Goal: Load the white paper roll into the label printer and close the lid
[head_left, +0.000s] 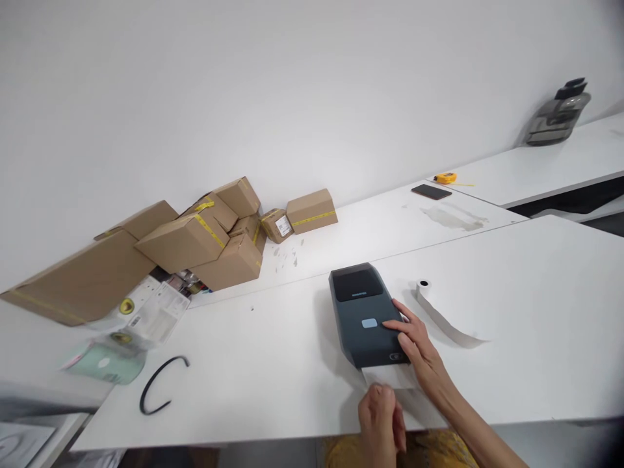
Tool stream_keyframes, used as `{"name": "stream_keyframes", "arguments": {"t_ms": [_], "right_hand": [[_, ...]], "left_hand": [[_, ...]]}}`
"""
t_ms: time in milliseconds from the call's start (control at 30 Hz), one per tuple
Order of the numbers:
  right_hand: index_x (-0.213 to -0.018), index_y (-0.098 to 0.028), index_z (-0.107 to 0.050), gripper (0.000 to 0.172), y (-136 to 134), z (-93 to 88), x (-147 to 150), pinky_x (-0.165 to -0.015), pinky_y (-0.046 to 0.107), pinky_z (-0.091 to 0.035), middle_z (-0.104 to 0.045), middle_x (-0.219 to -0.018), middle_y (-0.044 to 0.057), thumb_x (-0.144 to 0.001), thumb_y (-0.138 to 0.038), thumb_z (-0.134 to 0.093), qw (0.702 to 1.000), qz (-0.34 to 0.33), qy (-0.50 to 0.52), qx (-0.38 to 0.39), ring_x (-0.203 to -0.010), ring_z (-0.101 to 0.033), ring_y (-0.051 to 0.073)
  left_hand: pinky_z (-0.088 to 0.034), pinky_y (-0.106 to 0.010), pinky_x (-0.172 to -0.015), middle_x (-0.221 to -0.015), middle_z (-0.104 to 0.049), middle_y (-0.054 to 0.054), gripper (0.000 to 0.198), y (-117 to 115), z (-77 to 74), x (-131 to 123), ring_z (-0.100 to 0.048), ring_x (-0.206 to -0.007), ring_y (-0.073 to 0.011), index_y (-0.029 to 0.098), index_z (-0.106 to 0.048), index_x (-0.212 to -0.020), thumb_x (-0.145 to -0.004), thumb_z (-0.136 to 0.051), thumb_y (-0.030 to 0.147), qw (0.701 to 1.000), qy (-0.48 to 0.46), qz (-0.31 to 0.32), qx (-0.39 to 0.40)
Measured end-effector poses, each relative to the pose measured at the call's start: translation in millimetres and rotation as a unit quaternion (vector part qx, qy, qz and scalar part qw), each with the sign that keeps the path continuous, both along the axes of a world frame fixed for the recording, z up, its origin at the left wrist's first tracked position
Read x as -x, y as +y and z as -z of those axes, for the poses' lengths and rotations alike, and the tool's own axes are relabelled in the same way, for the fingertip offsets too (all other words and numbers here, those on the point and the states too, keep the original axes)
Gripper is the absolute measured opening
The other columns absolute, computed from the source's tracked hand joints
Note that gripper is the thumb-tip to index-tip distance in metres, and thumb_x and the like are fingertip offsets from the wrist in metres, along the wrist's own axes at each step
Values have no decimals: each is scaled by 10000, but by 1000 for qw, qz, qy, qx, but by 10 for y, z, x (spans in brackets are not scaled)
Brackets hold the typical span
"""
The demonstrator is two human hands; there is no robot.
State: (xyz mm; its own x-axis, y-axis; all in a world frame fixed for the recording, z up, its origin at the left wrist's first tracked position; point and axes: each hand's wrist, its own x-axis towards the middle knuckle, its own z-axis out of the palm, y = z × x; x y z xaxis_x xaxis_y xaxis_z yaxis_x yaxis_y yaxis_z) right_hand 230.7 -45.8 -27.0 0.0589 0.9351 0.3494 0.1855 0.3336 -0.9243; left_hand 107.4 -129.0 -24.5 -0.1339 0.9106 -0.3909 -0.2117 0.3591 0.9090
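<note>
A dark grey label printer (358, 325) with a light blue button lies on the white table in front of me. White label paper (390, 375) sticks out of its near end. My left hand (381, 416) is closed at the paper's left front edge, apparently pinching it; the fingertips are partly hidden. My right hand (418, 344) rests on the printer's right side with its fingers stretched and apart. Its index fingertip lies just right of the button. To the right of the printer, a small paper roll (423, 286) trails a loose strip across the table.
Cardboard boxes (180, 240) are piled at the back left, beside clear-wrapped packets (158, 312) and a mint-green pouch (110, 361). A black curved strip (149, 383) lies front left. Farther back are a phone (431, 191), a yellow tape measure (445, 177) and a bottle (558, 117).
</note>
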Motion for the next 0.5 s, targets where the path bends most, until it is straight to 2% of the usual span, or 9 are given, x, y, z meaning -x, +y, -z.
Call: {"name": "stream_keyframes", "arguments": {"t_ms": [100,233,333,400,500], "right_hand": [[-1146,-319,-663,344,-2,-15,-34,-1142,568,-311,-341,-1565,33,-987,-480,-403,1000,-11,0,0,-1425,-322,298],[-1139,-327,-674,360,-9,-51,-52,-1143,558,-327,-340,-1568,30,-985,-498,-397,1000,-22,-6,13,-1425,-330,293],[-1134,-337,-675,351,-1,-47,-46,-1148,555,-324,-345,-1565,22,-986,-494,-398,1000,-19,-7,6,-1432,-322,289],[-1136,-338,-673,346,4,-31,-39,-1144,551,-334,-350,-1561,20,-986,-488,-400,1000,-13,-9,3,-1429,-328,289],[-1146,-335,-670,351,3,-15,-40,-1128,543,-360,-356,-1559,21,-989,-481,-392,1000,-5,-23,3,-1415,-349,294]], "left_hand": [[-107,-210,-407,-486,-390,80,673,60,-93,-100,-282,-355,-27,205,-406,-602,-565,-638,836,994,-82,-20,68],[-46,-204,-382,-616,-506,75,755,80,-106,-116,-288,-319,-1,196,-461,-696,-401,-718,842,987,-101,-36,117],[-88,-197,-367,-680,-578,40,768,108,-89,-121,-348,-327,-12,184,-506,-752,-442,-681,865,991,-84,-61,84],[-145,-194,-374,-608,-573,30,751,151,-106,-137,-363,-342,-27,177,-513,-733,-490,-649,874,993,-67,-72,64],[-189,-200,-389,-455,-484,49,750,214,-142,-165,-342,-353,-42,180,-499,-641,-456,-642,893,994,-41,-77,63]]}}
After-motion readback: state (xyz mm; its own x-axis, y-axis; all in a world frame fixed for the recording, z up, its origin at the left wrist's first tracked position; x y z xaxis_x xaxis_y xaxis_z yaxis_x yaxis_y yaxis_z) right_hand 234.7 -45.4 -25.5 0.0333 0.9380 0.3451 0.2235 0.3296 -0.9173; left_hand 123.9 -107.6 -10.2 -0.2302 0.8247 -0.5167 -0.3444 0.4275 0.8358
